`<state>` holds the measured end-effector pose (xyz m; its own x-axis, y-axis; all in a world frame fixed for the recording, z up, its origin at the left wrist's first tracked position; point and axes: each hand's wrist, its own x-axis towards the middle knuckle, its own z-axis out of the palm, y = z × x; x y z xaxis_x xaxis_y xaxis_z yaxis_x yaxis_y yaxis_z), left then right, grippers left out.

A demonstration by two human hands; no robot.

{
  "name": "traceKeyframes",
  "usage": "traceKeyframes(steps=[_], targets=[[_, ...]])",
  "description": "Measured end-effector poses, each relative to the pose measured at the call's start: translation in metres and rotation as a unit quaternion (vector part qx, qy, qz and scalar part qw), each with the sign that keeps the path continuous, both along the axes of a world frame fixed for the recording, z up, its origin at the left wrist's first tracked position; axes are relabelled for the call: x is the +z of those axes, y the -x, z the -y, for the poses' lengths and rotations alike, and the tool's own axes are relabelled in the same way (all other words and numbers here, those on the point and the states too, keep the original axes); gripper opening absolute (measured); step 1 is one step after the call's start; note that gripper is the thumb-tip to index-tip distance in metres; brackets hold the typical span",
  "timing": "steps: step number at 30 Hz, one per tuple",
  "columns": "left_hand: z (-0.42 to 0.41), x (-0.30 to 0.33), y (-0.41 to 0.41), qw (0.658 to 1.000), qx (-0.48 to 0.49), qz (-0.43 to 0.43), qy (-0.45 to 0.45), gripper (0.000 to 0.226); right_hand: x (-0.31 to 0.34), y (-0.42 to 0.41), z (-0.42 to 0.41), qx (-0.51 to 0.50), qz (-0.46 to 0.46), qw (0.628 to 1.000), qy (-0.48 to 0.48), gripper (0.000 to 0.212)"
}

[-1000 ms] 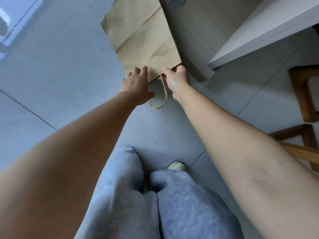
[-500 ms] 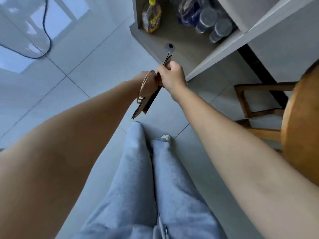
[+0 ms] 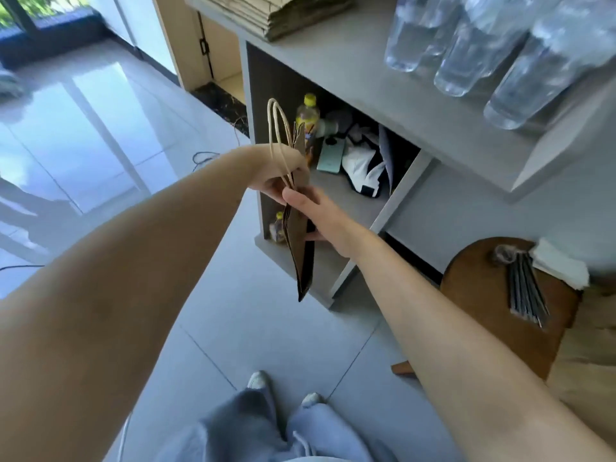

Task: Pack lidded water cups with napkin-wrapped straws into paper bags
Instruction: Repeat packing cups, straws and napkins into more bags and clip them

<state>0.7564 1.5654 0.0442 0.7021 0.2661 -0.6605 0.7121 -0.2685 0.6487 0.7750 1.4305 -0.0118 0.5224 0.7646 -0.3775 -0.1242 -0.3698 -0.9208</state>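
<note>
A flat, folded brown paper bag (image 3: 301, 248) hangs edge-on in the air in front of the grey counter. My left hand (image 3: 276, 175) grips it near the top, where its twine handles (image 3: 278, 135) loop upward. My right hand (image 3: 316, 215) holds the bag's side lower down, thumb on the near face and fingers behind it. Several clear lidded water cups (image 3: 473, 48) stand on the counter top at the upper right. A bundle of dark straws (image 3: 526, 291) and a stack of white napkins (image 3: 560, 265) lie on a round wooden stool (image 3: 480, 295) at the right.
A stack of folded paper bags (image 3: 276, 11) lies at the counter's far end. The open shelf (image 3: 336, 191) under the counter holds a yellow-capped bottle (image 3: 308, 118), a green phone (image 3: 330, 158) and cloth. Grey floor tiles lie below, with my legs and shoes at the bottom.
The bag came up off the floor and is now held upright in the air between both hands. The view rose from the floor to the counter and cups.
</note>
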Motion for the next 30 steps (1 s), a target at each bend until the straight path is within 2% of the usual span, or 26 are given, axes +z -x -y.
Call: traceKeyframes(steps=[2, 4, 8, 12, 14, 17, 20, 22, 24, 26, 28, 30], targets=[[0.001, 0.015, -0.006, 0.998, 0.027, 0.043, 0.030, 0.039, 0.023, -0.008, 0.000, 0.008, 0.013, 1.000, -0.014, 0.042], [0.000, 0.027, -0.013, 0.995, 0.012, 0.079, 0.056, 0.061, 0.039, -0.019, 0.002, 0.003, 0.007, 1.000, -0.028, 0.051], [-0.004, 0.046, -0.020, 0.992, 0.003, 0.119, 0.035, 0.079, 0.056, -0.040, 0.010, -0.002, -0.037, 0.993, -0.112, 0.036], [-0.004, 0.051, -0.023, 0.990, -0.018, 0.137, 0.034, 0.070, 0.063, -0.048, 0.017, -0.018, -0.099, 0.981, -0.166, 0.030], [-0.001, 0.044, -0.021, 0.991, -0.033, 0.119, 0.042, 0.058, 0.061, -0.046, 0.021, -0.024, -0.084, 0.987, -0.135, 0.029], [0.008, 0.031, -0.020, 0.993, -0.020, 0.115, 0.033, 0.029, 0.054, -0.042, 0.031, -0.018, -0.055, 0.995, -0.085, 0.041], [0.020, 0.022, -0.018, 0.992, -0.022, 0.118, 0.039, 0.019, 0.041, -0.043, 0.049, -0.010, -0.171, 0.974, -0.145, 0.048], [0.032, 0.016, -0.014, 0.990, -0.053, 0.121, 0.039, 0.017, 0.035, -0.045, 0.060, -0.046, -0.215, 0.963, -0.157, 0.038], [0.049, 0.011, -0.008, 0.987, -0.068, 0.138, 0.037, 0.014, 0.030, -0.044, 0.065, -0.103, -0.168, 0.976, -0.096, 0.033], [0.068, 0.004, -0.006, 0.983, -0.113, 0.143, 0.017, 0.002, 0.026, -0.040, 0.069, -0.142, -0.107, 0.984, -0.023, 0.048], [0.081, -0.006, -0.009, 0.978, -0.165, 0.124, -0.019, 0.009, 0.015, -0.035, 0.074, -0.175, -0.058, 0.983, 0.022, 0.054], [0.089, -0.018, -0.016, 0.972, -0.207, 0.100, -0.041, 0.016, 0.002, -0.031, 0.089, -0.217, -0.026, 0.975, 0.043, 0.023]])
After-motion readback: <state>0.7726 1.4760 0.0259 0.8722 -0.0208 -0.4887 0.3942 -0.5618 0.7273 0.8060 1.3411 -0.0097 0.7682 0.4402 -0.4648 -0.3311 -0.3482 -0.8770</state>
